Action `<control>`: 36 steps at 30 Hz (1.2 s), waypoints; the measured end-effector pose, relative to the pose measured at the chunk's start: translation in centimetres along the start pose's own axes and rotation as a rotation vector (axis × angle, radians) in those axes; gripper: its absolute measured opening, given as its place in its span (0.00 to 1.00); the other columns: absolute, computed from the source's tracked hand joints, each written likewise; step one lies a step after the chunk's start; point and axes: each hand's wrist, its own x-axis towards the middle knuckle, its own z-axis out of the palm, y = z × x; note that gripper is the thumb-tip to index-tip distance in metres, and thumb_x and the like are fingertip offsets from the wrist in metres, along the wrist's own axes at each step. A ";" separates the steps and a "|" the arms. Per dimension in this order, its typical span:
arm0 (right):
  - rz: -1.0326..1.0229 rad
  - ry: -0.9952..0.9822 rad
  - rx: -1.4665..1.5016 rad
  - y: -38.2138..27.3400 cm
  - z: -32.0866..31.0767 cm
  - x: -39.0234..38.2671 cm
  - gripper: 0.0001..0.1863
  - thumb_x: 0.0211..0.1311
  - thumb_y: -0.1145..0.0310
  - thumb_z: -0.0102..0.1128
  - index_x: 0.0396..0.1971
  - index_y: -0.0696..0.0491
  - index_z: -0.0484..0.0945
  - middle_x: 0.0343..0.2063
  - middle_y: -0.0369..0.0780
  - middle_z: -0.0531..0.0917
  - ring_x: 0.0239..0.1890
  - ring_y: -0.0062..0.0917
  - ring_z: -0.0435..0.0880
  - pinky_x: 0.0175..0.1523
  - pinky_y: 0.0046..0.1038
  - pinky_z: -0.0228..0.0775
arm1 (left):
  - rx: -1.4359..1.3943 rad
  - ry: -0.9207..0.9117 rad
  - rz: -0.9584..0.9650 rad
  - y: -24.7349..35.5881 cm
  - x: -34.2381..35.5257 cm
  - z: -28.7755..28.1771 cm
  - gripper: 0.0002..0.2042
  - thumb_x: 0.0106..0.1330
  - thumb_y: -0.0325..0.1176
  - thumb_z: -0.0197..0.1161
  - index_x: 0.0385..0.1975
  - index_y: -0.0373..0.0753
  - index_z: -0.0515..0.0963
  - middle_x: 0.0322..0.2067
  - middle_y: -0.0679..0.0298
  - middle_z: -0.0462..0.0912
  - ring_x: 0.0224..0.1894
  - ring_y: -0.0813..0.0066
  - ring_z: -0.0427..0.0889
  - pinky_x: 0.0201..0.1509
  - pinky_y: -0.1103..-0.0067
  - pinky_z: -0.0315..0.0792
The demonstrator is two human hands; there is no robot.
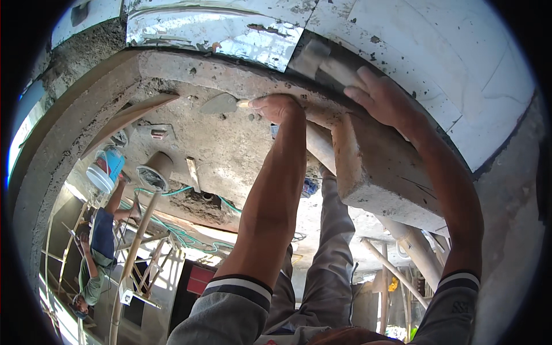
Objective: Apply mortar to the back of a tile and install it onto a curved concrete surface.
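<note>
Gripping leaf-shaped trowel [218, 104] with left hand [280, 108], upper centre of frame; clamping fingers on its handle, pointing blade leftward. Holding blurred mallet [315, 60] in right hand [388, 99], upper right of centre; clamping thumb and fingers on handle end, overlapping dark strip [352, 56] beside white slab [397, 34].

looks like a building site, judging by the trowel [220, 104], raw concrete ledge [218, 77], white slabs [402, 49], bucket [105, 169], green hose [179, 233] and rough wooden poles [134, 254].
</note>
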 end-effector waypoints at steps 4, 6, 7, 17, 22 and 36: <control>0.078 0.380 0.445 -1.4 0.1 -0.9 0.20 0.60 0.54 0.55 0.35 0.57 0.64 0.16 0.52 0.74 0.22 0.50 0.76 0.27 0.42 0.65 | -0.012 0.004 -0.042 -0.1 0.7 0.3 0.36 0.68 0.53 0.24 0.50 0.18 0.65 0.47 0.29 0.68 0.52 0.39 0.68 0.58 0.58 0.62; -0.166 0.356 0.065 2.6 2.9 -1.3 0.20 0.60 0.55 0.56 0.35 0.57 0.64 0.16 0.51 0.74 0.22 0.49 0.76 0.28 0.41 0.65 | -0.032 -0.157 -0.154 0.0 -1.0 0.1 0.36 0.68 0.53 0.23 0.51 0.19 0.63 0.49 0.30 0.66 0.55 0.40 0.66 0.60 0.59 0.60; -0.119 0.071 0.038 2.5 3.4 -0.7 0.19 0.60 0.55 0.56 0.34 0.56 0.63 0.16 0.51 0.74 0.23 0.49 0.76 0.28 0.41 0.66 | -0.034 -0.152 -0.151 -0.6 0.1 0.1 0.36 0.68 0.53 0.23 0.51 0.19 0.63 0.49 0.30 0.66 0.55 0.40 0.66 0.60 0.59 0.60; -0.047 0.036 0.006 3.0 3.8 -1.0 0.19 0.61 0.55 0.55 0.35 0.56 0.64 0.17 0.51 0.75 0.22 0.49 0.76 0.25 0.42 0.66 | -0.001 -0.097 -0.091 -0.4 -0.5 0.2 0.36 0.69 0.52 0.23 0.49 0.19 0.65 0.48 0.29 0.67 0.53 0.38 0.67 0.59 0.59 0.61; -0.025 0.253 0.169 -2.3 -0.4 -1.0 0.19 0.60 0.55 0.54 0.37 0.56 0.64 0.20 0.52 0.76 0.25 0.50 0.77 0.27 0.42 0.67 | 0.013 -0.032 -0.066 0.2 0.6 0.2 0.37 0.68 0.52 0.24 0.48 0.17 0.65 0.47 0.28 0.68 0.52 0.37 0.68 0.58 0.58 0.62; 0.062 -0.048 0.020 -0.7 3.2 -0.7 0.18 0.59 0.60 0.57 0.36 0.58 0.63 0.25 0.53 0.76 0.31 0.51 0.76 0.32 0.42 0.66 | 0.004 -0.054 -0.055 0.0 0.5 0.3 0.38 0.68 0.53 0.24 0.43 0.13 0.68 0.43 0.27 0.69 0.49 0.37 0.71 0.58 0.60 0.63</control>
